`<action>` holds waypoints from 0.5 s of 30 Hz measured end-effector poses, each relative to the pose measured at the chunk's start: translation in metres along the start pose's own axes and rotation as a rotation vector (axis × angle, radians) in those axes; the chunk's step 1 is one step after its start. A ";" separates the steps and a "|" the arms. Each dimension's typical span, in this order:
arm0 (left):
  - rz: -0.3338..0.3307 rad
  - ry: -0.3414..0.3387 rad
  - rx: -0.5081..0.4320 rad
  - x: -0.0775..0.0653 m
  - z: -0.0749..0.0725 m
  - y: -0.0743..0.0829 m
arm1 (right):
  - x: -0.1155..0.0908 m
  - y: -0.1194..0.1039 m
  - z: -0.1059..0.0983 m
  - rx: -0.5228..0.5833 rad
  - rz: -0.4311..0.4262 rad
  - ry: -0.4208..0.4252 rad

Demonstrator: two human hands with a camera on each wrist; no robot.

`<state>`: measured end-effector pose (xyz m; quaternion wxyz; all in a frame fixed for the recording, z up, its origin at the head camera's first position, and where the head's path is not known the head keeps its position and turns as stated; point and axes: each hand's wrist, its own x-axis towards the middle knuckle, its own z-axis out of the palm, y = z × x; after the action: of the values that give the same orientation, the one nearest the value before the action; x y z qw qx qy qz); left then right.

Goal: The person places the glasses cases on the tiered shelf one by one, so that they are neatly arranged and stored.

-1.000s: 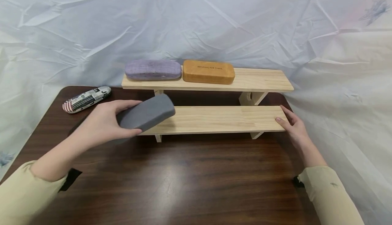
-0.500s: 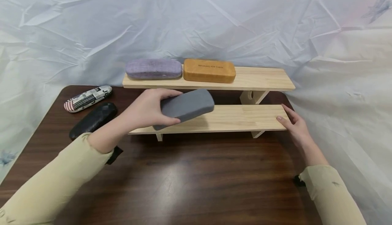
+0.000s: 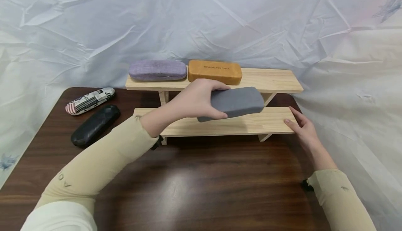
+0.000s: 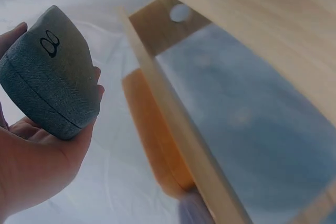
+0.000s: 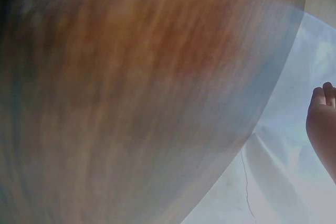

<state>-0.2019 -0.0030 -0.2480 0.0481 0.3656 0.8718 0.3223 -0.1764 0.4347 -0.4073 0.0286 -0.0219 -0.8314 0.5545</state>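
My left hand (image 3: 201, 98) grips a grey glasses case (image 3: 240, 102) by its left end, thumb in front and fingers behind. The case is tilted and hangs above the lower shelf of a two-tier wooden rack (image 3: 188, 128). In the left wrist view the case (image 4: 52, 77) shows a small printed glasses mark. At the far right my right hand (image 3: 304, 129) holds the end of the lower shelf, thumb on top; the undersides of its fingers are hidden. A purple glasses case (image 3: 157, 70) and an orange-brown glasses case (image 3: 215, 72) lie side by side on the upper shelf.
A newspaper-print glasses case (image 3: 90, 101) and a black glasses case (image 3: 95, 125) lie on the dark wooden table (image 3: 220, 182), left of the rack. A white sheet (image 3: 201, 21) hangs behind the table and along its right side.
My left hand has carried the grey glasses case rightward and slightly upward along the lower shelf, uncovering the black case. The right hand has stayed at the shelf's end.
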 end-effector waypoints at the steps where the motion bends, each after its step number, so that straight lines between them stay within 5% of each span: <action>1: 0.008 -0.004 0.007 0.005 0.001 0.004 | 0.000 0.000 0.000 -0.013 0.001 0.000; 15: 0.045 -0.040 0.080 0.078 0.003 0.034 | 0.001 0.001 -0.002 -0.044 0.015 0.002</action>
<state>-0.2369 0.0682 -0.2181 0.0436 0.3933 0.8744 0.2807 -0.1773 0.4367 -0.4076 0.0246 -0.0294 -0.8432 0.5362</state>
